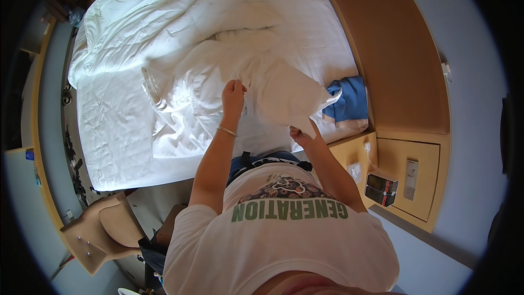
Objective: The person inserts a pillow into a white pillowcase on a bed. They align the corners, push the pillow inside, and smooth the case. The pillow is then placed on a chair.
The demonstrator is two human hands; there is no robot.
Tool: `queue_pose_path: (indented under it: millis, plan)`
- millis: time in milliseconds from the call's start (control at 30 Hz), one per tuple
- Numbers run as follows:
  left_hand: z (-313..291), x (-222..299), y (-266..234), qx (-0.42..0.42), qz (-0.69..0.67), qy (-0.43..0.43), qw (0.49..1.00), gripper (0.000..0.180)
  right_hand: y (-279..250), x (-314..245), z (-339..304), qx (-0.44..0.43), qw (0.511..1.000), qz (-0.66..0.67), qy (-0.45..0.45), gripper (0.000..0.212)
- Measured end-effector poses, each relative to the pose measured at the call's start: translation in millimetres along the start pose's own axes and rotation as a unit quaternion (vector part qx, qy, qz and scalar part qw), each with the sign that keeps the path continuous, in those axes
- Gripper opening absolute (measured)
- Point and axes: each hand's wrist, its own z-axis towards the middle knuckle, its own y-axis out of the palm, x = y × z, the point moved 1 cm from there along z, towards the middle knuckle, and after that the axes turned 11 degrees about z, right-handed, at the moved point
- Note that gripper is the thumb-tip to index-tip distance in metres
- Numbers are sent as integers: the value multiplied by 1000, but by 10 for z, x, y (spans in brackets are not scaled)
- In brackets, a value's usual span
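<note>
In front of me, above the bed, is a white pillow (286,92) in a loose cloth case. My left hand (233,93) is closed at its left side, pinching white cloth. My right hand (301,135) grips the near right corner of the case, and a flap of cloth partly covers the fingers. Beneath and to the left lies a crumpled white sheet or cover (188,90). A bulky white duvet (180,19) is heaped on the far side of the bed. How much filling the case holds I cannot tell.
The white mattress (112,136) spreads to the left. At the bed's right edge lies a blue cushion (349,98) with a beige border, against a brown headboard (390,49). A wooden bedside unit (349,153) carries a dark box (381,188). A tan chair (103,229) stands lower left.
</note>
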Motion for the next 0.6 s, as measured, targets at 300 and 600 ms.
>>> queue_pose_path:
  millis: [300,600]
  plan:
    - [79,587,-63,-103,199,-19,974,51,381,-78,-77,143,945,-225,-188,25]
    - [-137,776,-647,74,-171,-9,982,34,2072,-150,29,-20,977,-27,-211,28]
